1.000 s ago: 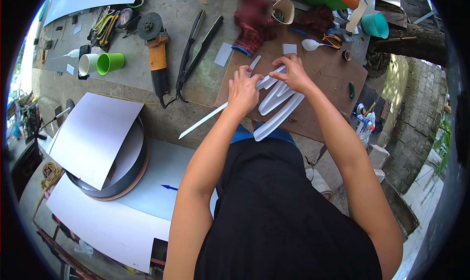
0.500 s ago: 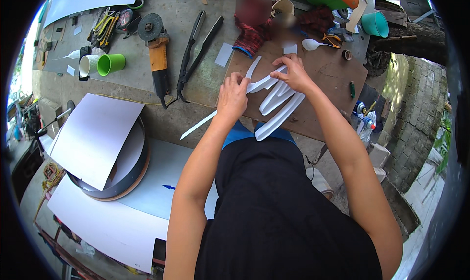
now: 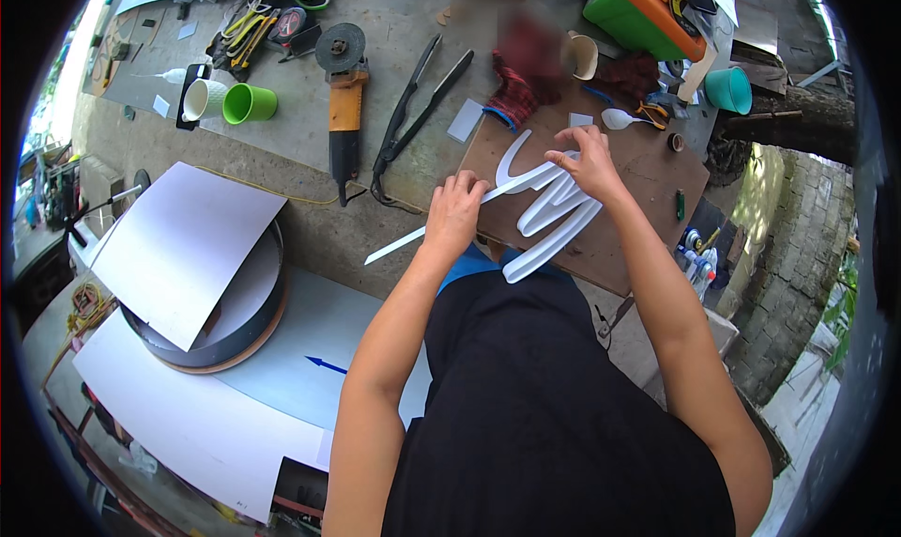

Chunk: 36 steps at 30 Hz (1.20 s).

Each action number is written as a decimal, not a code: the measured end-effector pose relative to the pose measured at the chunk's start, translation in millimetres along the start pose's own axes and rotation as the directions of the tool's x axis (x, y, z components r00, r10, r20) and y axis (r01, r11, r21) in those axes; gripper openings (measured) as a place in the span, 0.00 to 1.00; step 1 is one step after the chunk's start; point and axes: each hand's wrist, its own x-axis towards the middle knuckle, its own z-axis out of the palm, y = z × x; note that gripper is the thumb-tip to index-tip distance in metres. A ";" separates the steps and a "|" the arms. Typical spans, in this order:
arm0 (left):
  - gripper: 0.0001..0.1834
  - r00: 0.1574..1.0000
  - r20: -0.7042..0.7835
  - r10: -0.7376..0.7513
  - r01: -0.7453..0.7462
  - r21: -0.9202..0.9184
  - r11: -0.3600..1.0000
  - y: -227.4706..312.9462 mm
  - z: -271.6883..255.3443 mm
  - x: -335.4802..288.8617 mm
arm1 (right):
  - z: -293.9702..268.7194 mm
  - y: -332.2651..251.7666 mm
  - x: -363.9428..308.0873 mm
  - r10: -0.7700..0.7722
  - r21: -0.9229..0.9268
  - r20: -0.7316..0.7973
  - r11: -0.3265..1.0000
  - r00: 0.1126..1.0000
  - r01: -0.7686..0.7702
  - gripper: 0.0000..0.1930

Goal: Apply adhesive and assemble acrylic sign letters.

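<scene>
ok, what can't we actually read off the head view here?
- Red and dark patch at the bench's far side: blurred out.
- White curved strips: the right hand covers their upper ends.
- Long white strip: its middle sits under the left hand; grip unclear.
- Green box: cut by top edge.

From my remote feed I count two hands — left (image 3: pixel 455 213), right (image 3: pixel 589 161) — over the worktop (image 3: pixel 310 152). Two cups stand side by side — one white (image 3: pixel 204 99), one green (image 3: pixel 248 103) — plus one angle grinder (image 3: pixel 343 96) and one teal cup (image 3: pixel 729 89).

Blurred patch (image 3: pixel 530 44) above the red glove (image 3: pixel 511 91)
</scene>
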 end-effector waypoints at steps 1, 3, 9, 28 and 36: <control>0.18 1.000 -0.015 -0.008 0.008 -0.002 1.000 0.6 1.1 -1.6 | -1.6 -10.6 -3.7 -0.091 -0.025 -0.063 0.996 0.994 0.090 0.25; 0.29 0.999 0.013 -0.048 0.049 -0.027 0.998 -4.5 -0.3 -6.6 | -2.2 -34.9 -0.7 -0.202 -0.027 -0.076 0.979 0.976 0.201 0.23; 0.35 0.992 -0.010 -0.126 0.125 -0.055 0.991 -11.6 -13.3 -30.3 | 24.6 -127.9 20.7 -0.676 -0.164 -0.031 0.730 0.736 0.663 0.18; 0.25 0.859 -0.365 -0.360 0.268 -0.281 0.922 19.8 -30.1 -113.9 | 103.6 -209.5 99.6 -0.756 -0.496 0.455 0.224 0.471 0.839 0.08; 0.19 0.883 -0.248 -0.399 0.232 -0.508 0.829 36.2 -5.5 -115.8 | 15.3 -231.3 56.8 -0.907 -0.292 0.070 0.379 0.415 0.878 0.20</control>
